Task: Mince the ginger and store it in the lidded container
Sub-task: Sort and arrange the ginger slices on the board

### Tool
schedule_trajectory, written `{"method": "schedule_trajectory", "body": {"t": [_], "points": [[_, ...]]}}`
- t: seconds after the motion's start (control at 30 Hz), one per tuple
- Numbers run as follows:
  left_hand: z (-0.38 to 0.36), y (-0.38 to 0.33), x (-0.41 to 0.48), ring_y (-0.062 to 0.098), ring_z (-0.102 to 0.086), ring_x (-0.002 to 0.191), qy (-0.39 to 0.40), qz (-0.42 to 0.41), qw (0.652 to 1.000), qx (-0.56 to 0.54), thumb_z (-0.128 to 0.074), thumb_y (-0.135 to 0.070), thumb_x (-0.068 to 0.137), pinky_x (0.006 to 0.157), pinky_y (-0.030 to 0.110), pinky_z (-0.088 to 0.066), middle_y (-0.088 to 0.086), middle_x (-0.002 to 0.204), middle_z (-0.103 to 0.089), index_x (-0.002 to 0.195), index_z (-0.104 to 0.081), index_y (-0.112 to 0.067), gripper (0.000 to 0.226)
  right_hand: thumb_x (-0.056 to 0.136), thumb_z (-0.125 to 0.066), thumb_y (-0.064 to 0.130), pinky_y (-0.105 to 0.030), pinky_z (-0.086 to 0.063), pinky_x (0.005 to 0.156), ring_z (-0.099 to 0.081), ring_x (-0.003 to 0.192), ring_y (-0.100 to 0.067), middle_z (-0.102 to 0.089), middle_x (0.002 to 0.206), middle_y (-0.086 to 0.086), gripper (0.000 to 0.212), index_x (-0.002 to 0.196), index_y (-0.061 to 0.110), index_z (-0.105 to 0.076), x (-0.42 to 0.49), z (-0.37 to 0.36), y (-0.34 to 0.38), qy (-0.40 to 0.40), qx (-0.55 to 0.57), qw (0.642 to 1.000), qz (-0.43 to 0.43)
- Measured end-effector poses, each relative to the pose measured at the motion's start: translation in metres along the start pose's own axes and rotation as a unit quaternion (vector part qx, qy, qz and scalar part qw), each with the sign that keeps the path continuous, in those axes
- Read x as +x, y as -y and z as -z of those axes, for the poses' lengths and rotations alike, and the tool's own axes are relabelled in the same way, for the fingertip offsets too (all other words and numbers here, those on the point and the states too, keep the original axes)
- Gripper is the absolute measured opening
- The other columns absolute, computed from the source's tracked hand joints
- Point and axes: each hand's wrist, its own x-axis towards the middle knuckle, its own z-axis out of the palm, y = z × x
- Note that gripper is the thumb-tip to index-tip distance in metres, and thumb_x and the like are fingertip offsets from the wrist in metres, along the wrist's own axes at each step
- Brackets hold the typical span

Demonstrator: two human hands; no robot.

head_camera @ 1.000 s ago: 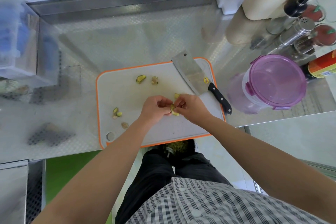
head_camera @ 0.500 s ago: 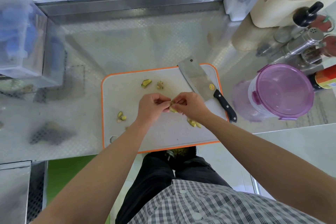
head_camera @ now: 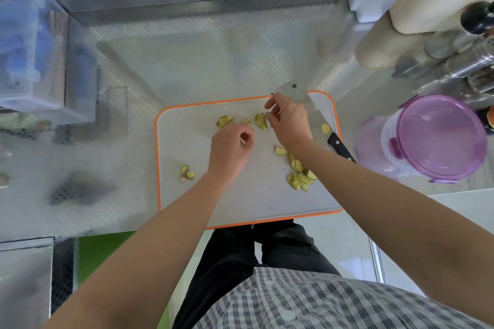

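Orange-rimmed cutting board (head_camera: 240,200) carries the ginger: a heap (head_camera: 299,177) at its near right, loose pieces farther off. The right hand (head_camera: 290,125) reaches far, fingers parted, thumb touching one ginger slice (head_camera: 261,121). The left hand (head_camera: 231,151) hovers loosely curled, empty. The purple-lidded container (head_camera: 438,139) stands closed at the right, beyond the cleaver (head_camera: 340,148).

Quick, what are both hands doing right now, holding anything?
Left hand: loosely curled, nothing visible in it.
Right hand: open, fingertips reaching a ginger piece, not gripping it.
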Motion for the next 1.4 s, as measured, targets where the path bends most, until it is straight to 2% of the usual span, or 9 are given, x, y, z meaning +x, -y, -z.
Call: {"method": "schedule_trajectory", "body": {"t": [0.17, 0.3, 0.43, 0.63, 0.8, 0.9, 1.03, 1.2, 1.4], "points": [[-0.018, -0.019, -0.007, 0.018, -0.059, 0.068, 0.069, -0.095, 0.993, 0.033, -0.066, -0.008, 0.080, 0.070, 0.036, -0.052, 0.002, 0.087, -0.065, 0.095, -0.070, -0.016, 0.018, 0.085, -0.059, 0.010, -0.040, -0.050, 0.065, -0.056, 0.062, -0.021, -0.065, 0.075, -0.004, 0.005, 0.089, 0.011, -0.062, -0.035, 0.030, -0.022, -0.013, -0.010, 1.000, 0.024], [-0.033, -0.035, -0.014, 0.023, -0.057, 0.092, 0.144, -0.099, 0.977, 0.126, -0.061, -0.016, 0.087, 0.075, 0.034, -0.047, 0.006, 0.103, -0.055, 0.116, -0.065, -0.024, 0.031, 0.085, -0.057, 0.012, -0.036, -0.049, 0.070, -0.061, 0.075, -0.026, -0.063, 0.084, 0.000, 0.016, 0.100, 0.015, -0.062, -0.073, 0.043, -0.048, 0.064, -0.070, 0.995, -0.018], [-0.037, -0.038, -0.015, 0.027, -0.058, 0.090, 0.122, -0.097, 0.975, 0.156, -0.059, -0.010, 0.084, 0.071, 0.035, -0.044, 0.006, 0.100, -0.055, 0.107, -0.066, -0.020, 0.026, 0.088, -0.055, 0.022, -0.044, -0.050, 0.076, -0.058, 0.089, -0.032, -0.055, 0.107, -0.007, 0.032, 0.120, 0.021, -0.058, -0.087, 0.039, -0.057, 0.121, -0.179, 0.976, 0.007], [-0.032, -0.035, -0.019, 0.027, -0.058, 0.087, 0.114, -0.088, 0.977, 0.159, -0.063, -0.012, 0.082, 0.067, 0.032, -0.042, 0.007, 0.099, -0.055, 0.102, -0.066, -0.017, 0.021, 0.086, -0.057, 0.025, -0.037, -0.047, 0.065, -0.060, 0.078, -0.034, -0.049, 0.111, -0.004, 0.031, 0.116, 0.023, -0.052, -0.077, 0.039, -0.050, 0.143, -0.267, 0.952, 0.042], [-0.032, -0.036, -0.022, 0.022, -0.058, 0.080, 0.132, -0.102, 0.981, 0.097, -0.067, -0.017, 0.082, 0.072, 0.034, -0.048, 0.004, 0.095, -0.056, 0.104, -0.067, -0.016, 0.022, 0.085, -0.060, 0.021, -0.037, -0.046, 0.071, -0.061, 0.084, -0.027, -0.061, 0.101, -0.002, 0.023, 0.107, 0.018, -0.053, -0.078, 0.042, -0.050, 0.146, -0.184, 0.971, 0.039], [-0.032, -0.041, -0.022, 0.016, -0.053, 0.073, 0.172, -0.094, 0.980, 0.045, -0.067, -0.023, 0.083, 0.068, 0.026, -0.040, -0.001, 0.083, -0.053, 0.105, -0.068, -0.016, 0.023, 0.081, -0.067, 0.024, -0.036, -0.051, 0.069, -0.062, 0.075, -0.021, -0.067, 0.091, 0.002, 0.025, 0.101, 0.022, -0.052, -0.080, 0.041, -0.057, 0.130, -0.111, 0.985, 0.012], [-0.035, -0.043, -0.023, 0.000, -0.051, 0.056, 0.213, 0.003, 0.975, -0.056, -0.069, -0.017, 0.083, 0.054, 0.012, -0.037, -0.011, 0.065, -0.056, 0.092, -0.070, -0.016, 0.009, 0.077, -0.071, 0.016, -0.038, -0.052, 0.068, -0.062, 0.072, -0.019, -0.064, 0.085, 0.005, 0.035, 0.104, 0.017, -0.049, -0.081, 0.043, -0.055, 0.127, -0.049, 0.991, -0.004], [-0.036, -0.037, -0.023, 0.010, -0.053, 0.048, 0.232, 0.045, 0.967, -0.098, -0.066, -0.012, 0.087, 0.052, 0.021, -0.045, 0.000, 0.061, -0.062, 0.085, -0.067, -0.011, 0.002, 0.074, -0.076, 0.013, -0.030, -0.053, 0.070, -0.060, 0.070, -0.012, -0.061, 0.081, 0.008, 0.038, 0.103, 0.013, -0.052, -0.085, 0.044, -0.057, 0.132, 0.019, 0.991, 0.000], [-0.036, -0.034, -0.024, 0.013, -0.057, 0.052, 0.203, 0.136, 0.943, -0.226, -0.066, -0.005, 0.087, 0.049, 0.022, -0.047, 0.011, 0.067, -0.063, 0.091, -0.066, 0.000, 0.006, 0.076, -0.072, 0.000, -0.014, -0.051, 0.066, -0.058, 0.066, -0.006, -0.063, 0.075, 0.001, 0.019, 0.092, 0.007, -0.064, -0.089, 0.046, -0.055, 0.102, 0.175, 0.974, -0.103]]}}
